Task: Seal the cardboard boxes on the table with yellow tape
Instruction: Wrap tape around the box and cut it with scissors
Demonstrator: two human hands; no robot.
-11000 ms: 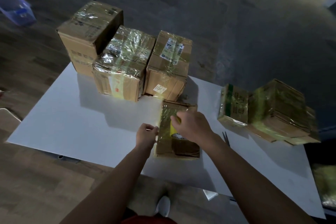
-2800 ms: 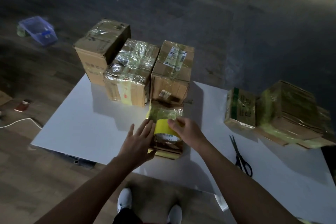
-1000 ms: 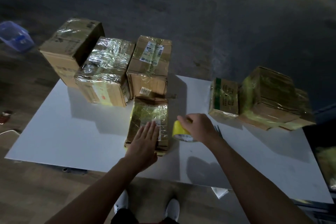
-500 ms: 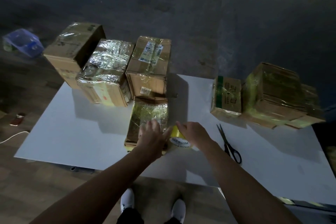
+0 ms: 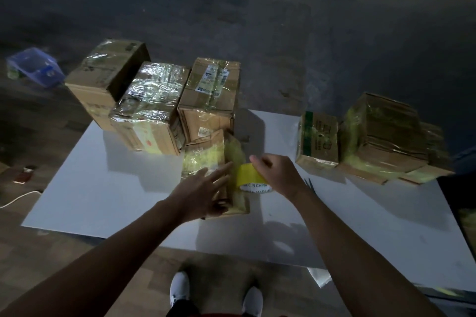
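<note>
Dim room, white table [image 5: 103, 188]. Left hand [image 5: 203, 193] lay flat, fingers spread, on small cardboard box [image 5: 201, 159] at front centre. Right hand [image 5: 278, 175] gripped yellow tape roll [image 5: 251, 180] against box's right side. Risk: box appeared tipped; light hold could let it slip, strip landing creased.

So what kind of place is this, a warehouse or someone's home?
Likely a makeshift packing spot in a dim room, not a proper warehouse: taped boxes crowd a white table, the right hand holds yellow tape, and the floor looks wooden.
</note>
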